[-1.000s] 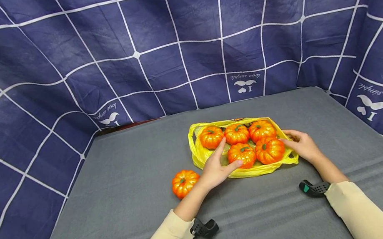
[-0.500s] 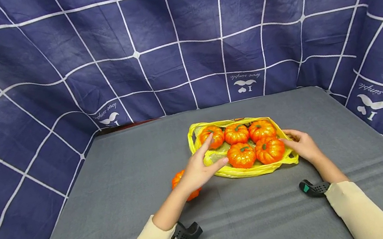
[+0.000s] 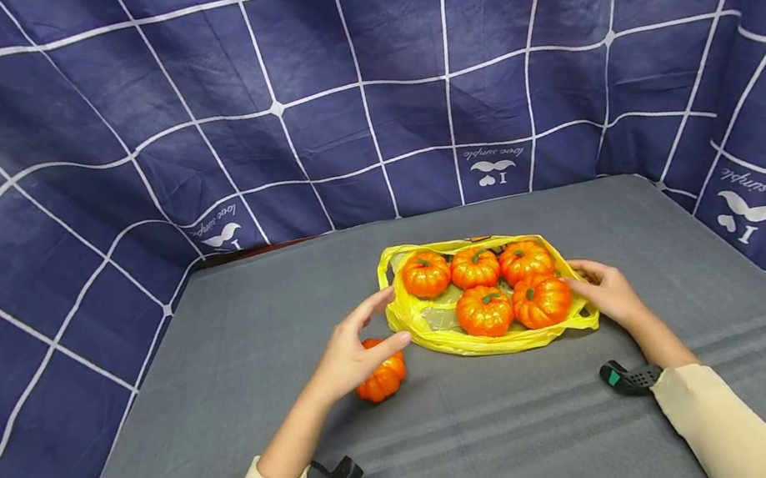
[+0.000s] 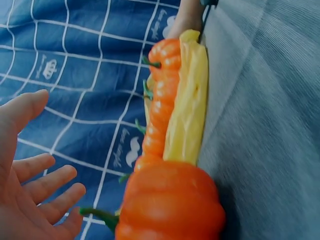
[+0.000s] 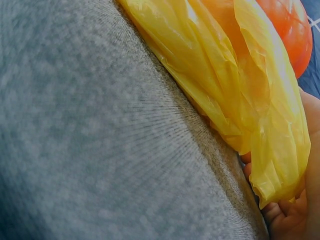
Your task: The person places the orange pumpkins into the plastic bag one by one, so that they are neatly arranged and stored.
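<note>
A yellow plastic bag (image 3: 411,317) lies on the grey cloth, its mouth spread wide around several small orange pumpkins (image 3: 484,312) in two rows. At the front left of the bag's inside, bare plastic shows. My right hand (image 3: 611,292) holds the bag's right end, thumb on the rim beside a pumpkin; the right wrist view shows the crumpled handle (image 5: 280,150) between thumb and curled fingers. Left of the bag sits a loose pumpkin (image 3: 385,378), partly hidden under my left hand (image 3: 344,360). That hand hovers with fingers and thumb spread, holding nothing; in the left wrist view the pumpkin's green stem (image 4: 102,216) is near its fingertips.
Grey cloth (image 3: 252,320) covers the table. A blue curtain (image 3: 408,116) with white grid lines hangs behind it and along both sides. Each wrist wears a black strap, the right strap (image 3: 630,378) standing out from the cream sleeve.
My left hand has drawn back leftward from over the bag to above the loose pumpkin, its fingers staying spread. The right hand keeps its place at the bag's right end.
</note>
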`<state>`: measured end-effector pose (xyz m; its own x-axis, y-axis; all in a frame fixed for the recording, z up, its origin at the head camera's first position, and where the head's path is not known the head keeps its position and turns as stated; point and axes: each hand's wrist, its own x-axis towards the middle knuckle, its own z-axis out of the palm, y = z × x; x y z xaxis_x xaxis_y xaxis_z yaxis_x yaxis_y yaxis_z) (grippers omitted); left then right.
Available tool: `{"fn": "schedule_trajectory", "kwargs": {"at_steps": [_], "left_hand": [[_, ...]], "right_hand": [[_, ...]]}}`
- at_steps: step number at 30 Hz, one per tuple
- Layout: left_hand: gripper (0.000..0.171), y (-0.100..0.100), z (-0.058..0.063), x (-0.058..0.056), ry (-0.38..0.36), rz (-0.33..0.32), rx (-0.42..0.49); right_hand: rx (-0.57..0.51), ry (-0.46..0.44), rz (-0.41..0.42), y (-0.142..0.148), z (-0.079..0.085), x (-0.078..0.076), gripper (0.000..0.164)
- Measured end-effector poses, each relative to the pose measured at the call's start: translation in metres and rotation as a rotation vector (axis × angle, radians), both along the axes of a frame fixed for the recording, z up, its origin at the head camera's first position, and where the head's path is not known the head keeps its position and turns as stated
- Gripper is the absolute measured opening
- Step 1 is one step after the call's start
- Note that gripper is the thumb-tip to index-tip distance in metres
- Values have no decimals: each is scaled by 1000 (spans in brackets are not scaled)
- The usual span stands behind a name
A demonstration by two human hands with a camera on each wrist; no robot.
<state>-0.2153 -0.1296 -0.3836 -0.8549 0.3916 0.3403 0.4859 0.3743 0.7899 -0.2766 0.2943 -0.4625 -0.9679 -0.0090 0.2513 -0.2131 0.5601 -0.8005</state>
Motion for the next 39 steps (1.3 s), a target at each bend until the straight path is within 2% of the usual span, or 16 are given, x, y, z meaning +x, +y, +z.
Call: {"fn": "schedule_trajectory", "kwargs": {"at_steps": [8, 14, 22, 26, 32, 39], "left_hand": [[60, -23, -11, 3, -18, 32, 16], [61, -36, -21, 8, -69, 61, 17], [67, -48, -43, 10, -120, 6, 29], [70, -55, -53, 9, -146, 1, 24], [78, -58, -60, 8, -177, 23, -26], [76, -57, -65, 5, -207, 7, 9]], "right_hand": [[-16, -16, -13, 1, 3, 4, 44], [-2, -18, -13, 0, 2, 2, 44], [8, 9, -3, -1, 1, 1, 43], [-7, 14, 5, -2, 0, 1, 43], [-5, 5, -4, -1, 0, 0, 44], [-8, -2, 2, 0, 0, 2, 45]]}}
